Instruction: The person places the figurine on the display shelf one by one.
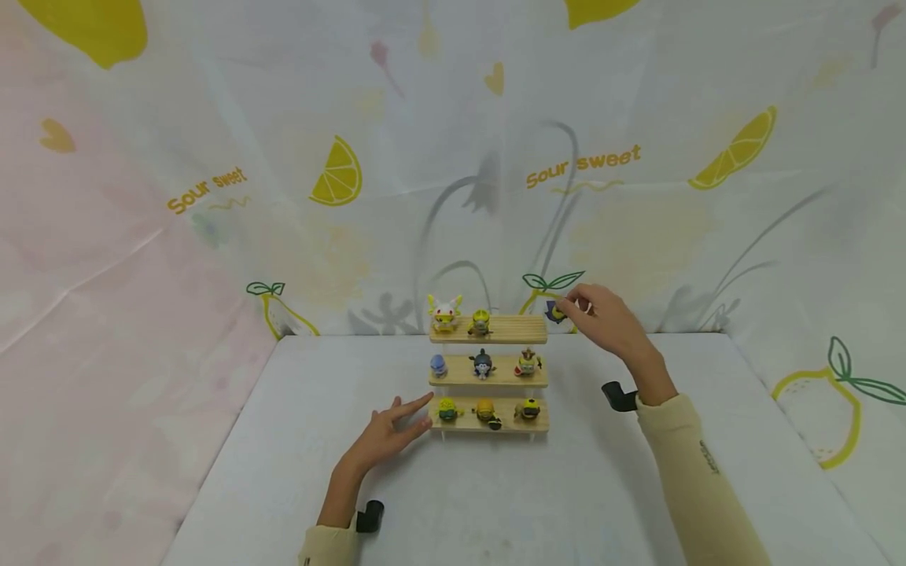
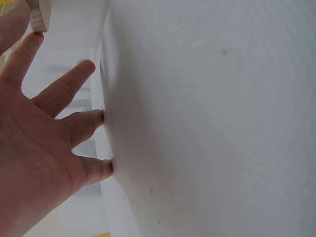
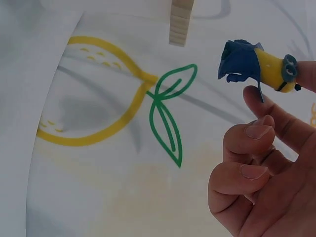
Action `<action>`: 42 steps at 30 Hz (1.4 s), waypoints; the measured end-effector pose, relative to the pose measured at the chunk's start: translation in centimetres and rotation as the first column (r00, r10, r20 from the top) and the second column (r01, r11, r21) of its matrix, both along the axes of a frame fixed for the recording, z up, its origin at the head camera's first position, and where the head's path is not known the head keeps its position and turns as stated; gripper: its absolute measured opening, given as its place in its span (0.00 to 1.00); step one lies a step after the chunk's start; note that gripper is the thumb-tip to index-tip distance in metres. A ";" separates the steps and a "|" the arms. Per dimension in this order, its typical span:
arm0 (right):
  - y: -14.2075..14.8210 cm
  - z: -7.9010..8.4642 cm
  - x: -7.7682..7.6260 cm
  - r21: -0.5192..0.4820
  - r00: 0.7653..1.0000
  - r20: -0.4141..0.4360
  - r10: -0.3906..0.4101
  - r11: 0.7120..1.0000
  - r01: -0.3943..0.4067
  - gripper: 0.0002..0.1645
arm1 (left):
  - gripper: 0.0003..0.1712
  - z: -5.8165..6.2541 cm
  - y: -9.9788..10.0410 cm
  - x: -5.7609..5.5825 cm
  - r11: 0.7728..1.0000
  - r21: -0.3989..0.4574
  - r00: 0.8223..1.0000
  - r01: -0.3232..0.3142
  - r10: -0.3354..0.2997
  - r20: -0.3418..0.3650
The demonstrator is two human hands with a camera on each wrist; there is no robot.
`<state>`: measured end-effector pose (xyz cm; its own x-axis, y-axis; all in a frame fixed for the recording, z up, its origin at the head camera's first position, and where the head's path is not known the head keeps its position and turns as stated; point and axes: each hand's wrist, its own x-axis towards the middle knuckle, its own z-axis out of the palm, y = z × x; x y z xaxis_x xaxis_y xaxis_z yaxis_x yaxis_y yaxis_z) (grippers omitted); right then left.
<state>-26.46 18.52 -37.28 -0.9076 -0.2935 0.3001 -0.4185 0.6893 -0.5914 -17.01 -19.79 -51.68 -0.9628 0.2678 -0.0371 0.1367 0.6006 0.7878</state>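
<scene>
My right hand [image 1: 600, 318] pinches a small yellow minion figurine [image 3: 274, 69] with goggles and a dark blue outfit. It is held beside the right end of the top step of a three-step wooden display stand [image 1: 527, 330]. On the right wrist view the figurine lies sideways between thumb and fingertip, the other fingers curled below it. My left hand [image 1: 384, 436] has its fingers spread at the left end of the lowest step. In the left wrist view, a fingertip meets the wooden end [image 2: 40, 19] and other fingertips rest on the white tabletop [image 2: 207, 123].
On the top step stand a white-eared figurine [image 1: 444, 316] and a yellow one [image 1: 480, 321], both left of bare wood. The middle step bears a blue figurine [image 1: 438, 365], a dark-haired one [image 1: 483, 364] and a crowned one [image 1: 527, 362]. Three yellow figurines [image 1: 447, 409] occupy the lowest step.
</scene>
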 end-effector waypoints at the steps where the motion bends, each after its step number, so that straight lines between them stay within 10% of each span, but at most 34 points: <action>1: -0.2 0.1 -0.1 -0.002 1.000 0.003 0.011 1.000 -0.011 0.20 | 0.31 0.0 0.0 0.0 1.000 0.002 1.000 0.003 -0.003 -0.003; 26: -3.7 -0.2 -0.6 0.112 0.993 0.045 0.111 0.987 -0.115 0.17 | 0.30 -0.1 0.0 -0.1 1.000 0.002 1.000 -0.006 0.006 0.013; 42: -4.2 -0.3 -0.3 0.194 0.996 0.088 0.032 0.980 -0.049 0.20 | 0.30 -0.1 0.0 0.0 1.000 -0.010 1.000 -0.008 0.008 -0.005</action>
<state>-26.78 14.35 -37.62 -0.9134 -0.3758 0.1565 -0.4028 0.7786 -0.4811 -17.06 -19.75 -51.81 -0.9650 0.2600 -0.0344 0.1363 0.6093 0.7812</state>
